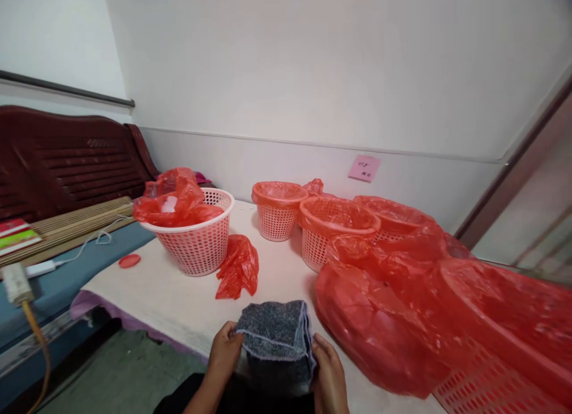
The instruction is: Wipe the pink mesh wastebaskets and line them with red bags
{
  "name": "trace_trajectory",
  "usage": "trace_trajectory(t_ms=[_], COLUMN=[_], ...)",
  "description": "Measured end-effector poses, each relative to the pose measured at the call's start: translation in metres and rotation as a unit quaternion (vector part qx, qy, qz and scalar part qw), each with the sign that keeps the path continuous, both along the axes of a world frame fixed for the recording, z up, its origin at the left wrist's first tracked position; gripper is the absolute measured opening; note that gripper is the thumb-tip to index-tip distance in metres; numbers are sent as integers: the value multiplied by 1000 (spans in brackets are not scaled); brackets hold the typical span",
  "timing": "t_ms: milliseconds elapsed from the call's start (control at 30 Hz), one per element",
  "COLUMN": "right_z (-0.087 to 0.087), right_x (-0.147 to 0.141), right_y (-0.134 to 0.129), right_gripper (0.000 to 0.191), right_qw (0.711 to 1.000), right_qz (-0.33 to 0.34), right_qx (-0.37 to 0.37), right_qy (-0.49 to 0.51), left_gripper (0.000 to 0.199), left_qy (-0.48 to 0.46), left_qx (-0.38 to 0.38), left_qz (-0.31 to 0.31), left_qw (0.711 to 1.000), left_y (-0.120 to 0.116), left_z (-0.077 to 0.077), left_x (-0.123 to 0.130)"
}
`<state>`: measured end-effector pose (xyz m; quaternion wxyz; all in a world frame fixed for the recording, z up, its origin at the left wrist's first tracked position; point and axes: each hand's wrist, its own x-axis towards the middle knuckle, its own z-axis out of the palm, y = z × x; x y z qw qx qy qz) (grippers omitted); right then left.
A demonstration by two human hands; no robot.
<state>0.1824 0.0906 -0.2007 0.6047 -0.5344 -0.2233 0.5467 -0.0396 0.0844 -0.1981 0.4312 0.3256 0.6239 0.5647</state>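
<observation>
A folded dark grey cloth (pixel 273 330) with pale lilac stitched edges is held up over the near edge of the white-covered table (pixel 179 310). My left hand (pixel 224 349) pinches its left side between thumb and fingers. On the opposite side, my right hand (pixel 329 372) grips the layered edge, fingers behind and thumb toward me. Just beyond the cloth lies a crumpled red plastic bag (pixel 239 266). To the right of my right hand, a large filled red bag (pixel 375 324) rests on the table.
Behind stand a pink basket (pixel 196 247) heaped with red plastic and several red-lined baskets, including a small one (pixel 277 220) and a middle one (pixel 315 247). A big lined basket (pixel 500 372) fills the near right. A red lid (pixel 129 261) lies left; a pink note (pixel 364 168) is on the wall.
</observation>
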Motion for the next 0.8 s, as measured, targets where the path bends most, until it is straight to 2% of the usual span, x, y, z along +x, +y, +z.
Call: trace_trajectory(t_ms=[67, 133, 200, 267, 333, 400, 467, 600, 700, 800], right_z=[-2, 3, 10, 14, 14, 11, 8, 12, 20, 26], right_x=[2, 2, 1, 1, 3, 4, 2, -12, -18, -11], right_y=[-3, -11, -21, -27, -26, -18, -8, 6, 9, 9], right_gripper=[55, 52, 46, 41, 41, 43, 45, 41, 35, 38], right_qw=[996, 986, 968, 951, 935, 918, 903, 880, 870, 873], right_qz=[-51, -93, -102, -66, -2, 43, 65, 93, 102, 75], right_qx=[12, 62, 120, 142, 120, 89, 73, 68, 73, 56], right_qy=[-66, -124, -194, -267, -333, -384, -418, -461, -478, -479], left_gripper=[19, 21, 24, 41, 66, 76, 67, 37, 29, 26], left_qy=[20, 28, 34, 35, 34, 30, 26, 30, 39, 58], left_qx=[6, 10, 12, 16, 21, 26, 19, -5, -2, 6], left_qz=[-12, -19, -20, -22, -33, -58, -86, -111, -110, -105], left_qw=[1000, 999, 999, 999, 999, 998, 996, 993, 993, 993], left_y=[-4, -8, -10, -12, -13, -15, -17, -21, -22, -25], left_z=[-3, -4, -3, -1, 1, 3, 4, 6, 5, 5], left_x=[-3, -4, -5, -4, -2, 1, 6, 14, 18, 19])
